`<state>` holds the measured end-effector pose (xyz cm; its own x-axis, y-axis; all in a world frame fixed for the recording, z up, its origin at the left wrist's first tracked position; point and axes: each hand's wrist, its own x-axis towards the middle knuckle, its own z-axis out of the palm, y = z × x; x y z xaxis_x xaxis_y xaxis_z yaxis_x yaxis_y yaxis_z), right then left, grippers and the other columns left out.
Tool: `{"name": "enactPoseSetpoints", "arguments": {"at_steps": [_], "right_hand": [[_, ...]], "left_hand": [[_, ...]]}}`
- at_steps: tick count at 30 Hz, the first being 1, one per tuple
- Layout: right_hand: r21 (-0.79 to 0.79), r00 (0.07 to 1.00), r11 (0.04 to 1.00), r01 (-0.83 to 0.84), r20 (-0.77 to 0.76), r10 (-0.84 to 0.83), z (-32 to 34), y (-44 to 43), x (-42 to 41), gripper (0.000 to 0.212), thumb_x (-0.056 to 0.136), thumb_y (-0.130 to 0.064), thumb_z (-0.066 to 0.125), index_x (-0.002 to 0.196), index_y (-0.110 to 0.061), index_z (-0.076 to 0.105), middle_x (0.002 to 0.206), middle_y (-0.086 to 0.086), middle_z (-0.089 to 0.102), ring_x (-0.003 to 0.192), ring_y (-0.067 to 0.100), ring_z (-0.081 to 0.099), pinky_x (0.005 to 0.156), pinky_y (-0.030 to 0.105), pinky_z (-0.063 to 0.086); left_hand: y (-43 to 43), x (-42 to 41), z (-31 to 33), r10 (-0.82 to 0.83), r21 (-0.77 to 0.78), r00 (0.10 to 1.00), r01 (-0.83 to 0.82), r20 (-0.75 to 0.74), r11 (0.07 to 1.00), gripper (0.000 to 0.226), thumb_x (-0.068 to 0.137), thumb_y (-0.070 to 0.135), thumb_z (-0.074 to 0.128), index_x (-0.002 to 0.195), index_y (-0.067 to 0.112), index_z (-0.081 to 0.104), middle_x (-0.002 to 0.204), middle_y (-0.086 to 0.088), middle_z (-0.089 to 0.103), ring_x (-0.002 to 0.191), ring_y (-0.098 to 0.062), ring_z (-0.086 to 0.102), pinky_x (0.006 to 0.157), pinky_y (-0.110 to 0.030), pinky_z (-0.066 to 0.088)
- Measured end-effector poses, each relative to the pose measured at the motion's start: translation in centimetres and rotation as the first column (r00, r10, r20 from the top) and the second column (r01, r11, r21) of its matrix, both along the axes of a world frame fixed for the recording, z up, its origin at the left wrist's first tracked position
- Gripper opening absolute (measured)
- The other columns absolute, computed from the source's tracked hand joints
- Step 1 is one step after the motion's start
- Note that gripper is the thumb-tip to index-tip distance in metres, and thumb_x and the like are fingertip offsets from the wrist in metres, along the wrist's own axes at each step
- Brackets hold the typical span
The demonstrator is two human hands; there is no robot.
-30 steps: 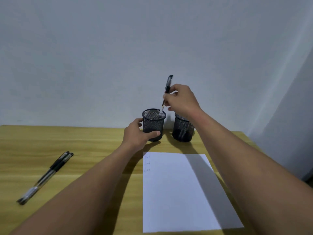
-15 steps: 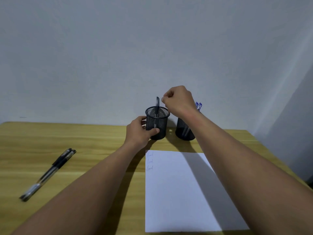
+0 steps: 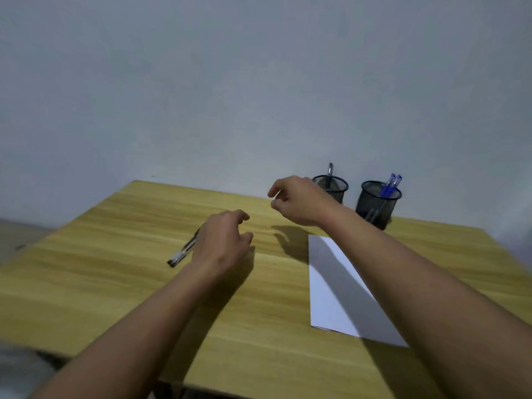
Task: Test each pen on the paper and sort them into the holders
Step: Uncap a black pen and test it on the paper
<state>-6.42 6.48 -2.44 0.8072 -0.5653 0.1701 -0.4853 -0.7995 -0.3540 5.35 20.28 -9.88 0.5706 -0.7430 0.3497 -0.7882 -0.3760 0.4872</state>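
2 mesh holders stand at the table's [image 3: 121,286] far edge, toward 1 o'clock from the view's centre. The left holder [image 3: 336,188], partly hidden by the right hand [image 3: 299,201], has 1 dark pen [image 3: 329,171] upright in it. The right holder [image 3: 374,205] stands just beside it at 3 o'clock and has blue pens [image 3: 390,184] leaning toward 1 o'clock. The paper [image 3: 334,295] lies toward 6 o'clock of the holders, crossed by the right forearm's shadow. The right hand hangs above the table, fingers loosely curled, holding nothing. The left hand [image 3: 223,240] hovers low at 8 o'clock of the right one, fingers spread and relaxed, also holding nothing. Loose pens [image 3: 184,250] lie on the wood at its 9 o'clock side, their far ends hidden behind it; whether it touches them cannot be told.
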Motion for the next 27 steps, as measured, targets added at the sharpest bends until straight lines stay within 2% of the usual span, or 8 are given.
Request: {"name": "enactPoseSetpoints", "arguments": {"at_steps": [5,8,9,12,20,23,27], "right_hand": [[-0.003,0.982,0.989,-0.151,-0.113,0.149,-4.0,3.6,5.2,0.034,0.096,-0.023,0.059,0.128,-0.022,0.068,0.127,0.004,0.069,0.117,0.023,0.063,0.098,0.038,0.052],[-0.036,0.979,0.982,-0.184,-0.101,0.179,-6.7,5.3,7.6,0.032,0.096,-0.03,0.057,0.126,-0.036,0.066,0.119,0.0,0.068,0.102,0.022,0.065,0.083,0.039,0.054],[-0.048,0.973,0.976,-0.212,-0.104,0.206,-7.3,5.8,8.3,0.031,0.097,-0.029,0.056,0.126,-0.037,0.067,0.117,-0.001,0.069,0.101,0.023,0.065,0.082,0.039,0.055],[-0.096,0.94,0.943,-0.319,-0.159,0.302,-8.2,6.7,9.7,0.03,0.101,-0.025,0.052,0.124,-0.031,0.071,0.121,0.001,0.073,0.109,0.027,0.066,0.089,0.042,0.056],[-0.281,0.925,0.882,-0.38,-0.133,0.356,-8.7,6.5,9.9,0.024,0.099,-0.021,0.055,0.115,-0.02,0.072,0.11,0.006,0.071,0.105,0.031,0.063,0.082,0.043,0.054],[-0.294,0.919,0.87,-0.395,-0.127,0.374,-8.6,6.5,9.3,0.023,0.1,-0.02,0.056,0.118,-0.02,0.07,0.111,0.005,0.07,0.108,0.03,0.061,0.084,0.045,0.053],[-0.311,0.909,0.854,-0.417,-0.132,0.395,-8.4,6.4,8.8,0.024,0.102,-0.024,0.058,0.122,-0.024,0.071,0.115,0.003,0.065,0.111,0.027,0.056,0.087,0.043,0.051]], "left_hand": [[5.2,2.6,-1.3,0.153,0.032,0.983,-0.157,0.104,0.987,0.037,0.084,0.039,0.065,0.119,0.027,0.068,0.114,0.0,0.072,0.107,-0.026,0.063,0.085,-0.043,0.053],[7.1,3.4,-2.0,0.229,0.076,0.962,-0.242,0.147,0.967,0.033,0.086,0.042,0.063,0.115,0.027,0.069,0.11,-0.001,0.07,0.106,-0.029,0.059,0.084,-0.041,0.048],[7.6,3.5,-2.2,0.247,0.088,0.957,-0.262,0.15,0.961,0.033,0.087,0.043,0.062,0.115,0.026,0.069,0.109,-0.001,0.07,0.106,-0.029,0.058,0.084,-0.041,0.046],[8.6,3.5,-2.8,0.301,0.116,0.942,-0.318,0.146,0.941,0.032,0.088,0.045,0.059,0.111,0.025,0.07,0.111,-0.002,0.068,0.108,-0.03,0.055,0.086,-0.041,0.043],[8.8,2.4,-3.2,0.366,0.08,0.905,-0.391,0.218,0.917,0.024,0.094,0.038,0.057,0.107,0.029,0.074,0.117,0.003,0.064,0.112,-0.026,0.048,0.089,-0.04,0.037],[8.5,2.0,-2.9,0.373,0.103,0.888,-0.412,0.268,0.905,0.022,0.094,0.038,0.055,0.103,0.03,0.074,0.106,0.004,0.068,0.107,-0.025,0.05,0.085,-0.04,0.034],[8.2,1.6,-2.9,0.392,0.086,0.882,-0.426,0.262,0.901,0.024,0.092,0.042,0.054,0.103,0.03,0.072,0.097,0.005,0.07,0.103,-0.025,0.052,0.083,-0.041,0.033]]}}
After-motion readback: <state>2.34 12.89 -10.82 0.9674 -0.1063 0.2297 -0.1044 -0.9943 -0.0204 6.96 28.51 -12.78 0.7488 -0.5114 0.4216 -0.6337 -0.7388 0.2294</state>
